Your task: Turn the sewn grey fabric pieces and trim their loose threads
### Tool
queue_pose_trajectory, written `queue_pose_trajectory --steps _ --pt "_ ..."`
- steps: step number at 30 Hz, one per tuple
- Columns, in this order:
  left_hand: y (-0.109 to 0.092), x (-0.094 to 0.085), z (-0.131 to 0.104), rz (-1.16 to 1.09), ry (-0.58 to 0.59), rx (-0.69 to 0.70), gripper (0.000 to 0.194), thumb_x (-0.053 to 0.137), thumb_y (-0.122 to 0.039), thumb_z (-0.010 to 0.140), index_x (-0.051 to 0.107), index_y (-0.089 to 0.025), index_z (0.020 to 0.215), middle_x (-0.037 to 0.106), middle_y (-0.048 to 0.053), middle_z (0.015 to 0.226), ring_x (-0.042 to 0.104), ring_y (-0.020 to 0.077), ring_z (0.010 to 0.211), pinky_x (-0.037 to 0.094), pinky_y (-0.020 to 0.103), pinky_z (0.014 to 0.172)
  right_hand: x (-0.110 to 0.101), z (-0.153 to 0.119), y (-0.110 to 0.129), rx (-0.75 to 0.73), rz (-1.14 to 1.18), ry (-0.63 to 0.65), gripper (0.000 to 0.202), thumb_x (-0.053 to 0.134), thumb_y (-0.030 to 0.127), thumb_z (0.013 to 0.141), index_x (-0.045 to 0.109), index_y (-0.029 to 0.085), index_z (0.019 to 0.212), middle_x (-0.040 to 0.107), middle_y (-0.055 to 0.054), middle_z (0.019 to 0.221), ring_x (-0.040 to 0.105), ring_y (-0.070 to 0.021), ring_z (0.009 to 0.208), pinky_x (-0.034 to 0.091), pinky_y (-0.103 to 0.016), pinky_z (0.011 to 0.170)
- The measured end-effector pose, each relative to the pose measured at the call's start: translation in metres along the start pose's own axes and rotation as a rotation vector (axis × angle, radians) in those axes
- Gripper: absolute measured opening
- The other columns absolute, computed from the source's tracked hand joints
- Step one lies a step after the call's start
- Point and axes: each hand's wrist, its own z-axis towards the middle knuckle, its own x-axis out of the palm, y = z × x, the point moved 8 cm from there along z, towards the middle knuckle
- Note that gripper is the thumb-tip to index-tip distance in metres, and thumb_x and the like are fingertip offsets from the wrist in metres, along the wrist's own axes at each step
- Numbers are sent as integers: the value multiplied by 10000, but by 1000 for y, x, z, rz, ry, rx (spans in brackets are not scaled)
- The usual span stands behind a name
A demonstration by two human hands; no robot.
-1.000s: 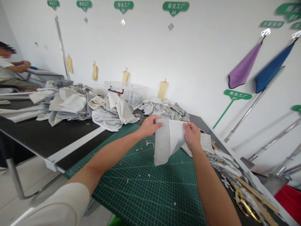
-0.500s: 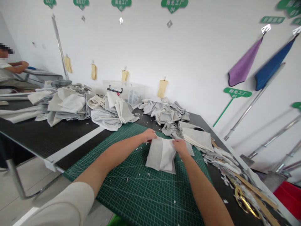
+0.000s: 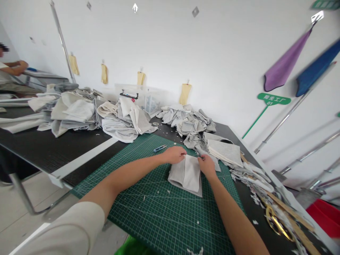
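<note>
- Surface (image 3: 66,145), black, bearing a green cutting mat (image 3: 159,209).
- Folded grey-and-white cloth (image 3: 191,173), lying on the mat between both hands.
- Left hand (image 3: 174,155): grip pinched closed on the far left corner.
- Right hand (image 3: 207,165): likewise, far right corner; paired holds probably keep the layers aligned.
- Cutter (image 3: 159,148), beside left hand, likely for easy reach.
</note>
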Motion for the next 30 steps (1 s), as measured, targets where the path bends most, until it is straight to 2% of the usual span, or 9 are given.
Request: queue_pose_trajectory --steps 2,5,7,9,12,15,19,25,30 --pt "-23 5 -11 94 139 164 239 494 -304 792 659 -217 942 669 32 982 595 188 940 439 287 819 0 -6 11 -107 -16 39 380 446 374 782 639 133 1002 614 -146 1098 538 -267 1065 369 -405 947" --pt "-48 13 -30 129 325 324 281 551 -413 745 669 -239 931 679 28 967 612 198 894 448 273 725 5 -20 30 -262 -15 132 332 451 348 807 656 146 972 578 -130 1197 431 -253 1219 290 -393 1036" --pt "-58 20 -41 152 415 381 373 602 -501 675 670 -245 938 680 40 967 617 219 878 449 278 672 12 -32 41 -342 -1 208 307 459 339 819 665 159 957 572 -112 1220 366 -240 1278 263 -386 1057" --pt "-61 26 -45 207 439 374 376 621 -511 643 677 -243 901 685 52 932 624 236 855 447 284 631 18 -43 49 -388 15 270 283 476 335 821 670 176 950 576 -100 1221 343 -240 1296 243 -405 1065" --pt "-60 30 -45 341 379 307 261 549 -400 721 679 -212 846 687 84 877 633 250 824 449 304 609 24 -54 53 -392 48 317 281 500 335 814 661 185 989 584 -105 1210 391 -260 1263 215 -460 1064" --pt "-64 28 -47 442 269 297 256 468 -337 785 655 -189 878 682 97 868 638 247 789 453 323 605 24 -56 51 -352 111 321 327 462 368 842 646 185 1041 592 -107 1200 490 -245 1173 283 -425 1030" --pt "-81 31 -57 478 186 422 222 482 -317 799 619 -180 907 672 76 849 631 215 725 446 317 602 18 -49 40 -259 236 296 433 364 474 879 680 190 963 663 -80 1065 590 -220 1017 407 -351 913" --pt "-96 38 -66 485 59 520 283 431 -357 846 620 -160 776 646 79 776 607 205 688 411 316 554 6 -41 14 -92 437 171 628 246 557 889 652 104 1050 651 -115 1088 590 -221 1023 415 -386 914" --pt "-97 38 -67 422 -22 494 406 350 -429 890 641 -168 783 631 81 789 578 183 722 394 293 555 4 -45 21 -101 529 193 549 472 593 790 677 127 996 681 -83 1013 614 -216 954 451 -354 866"
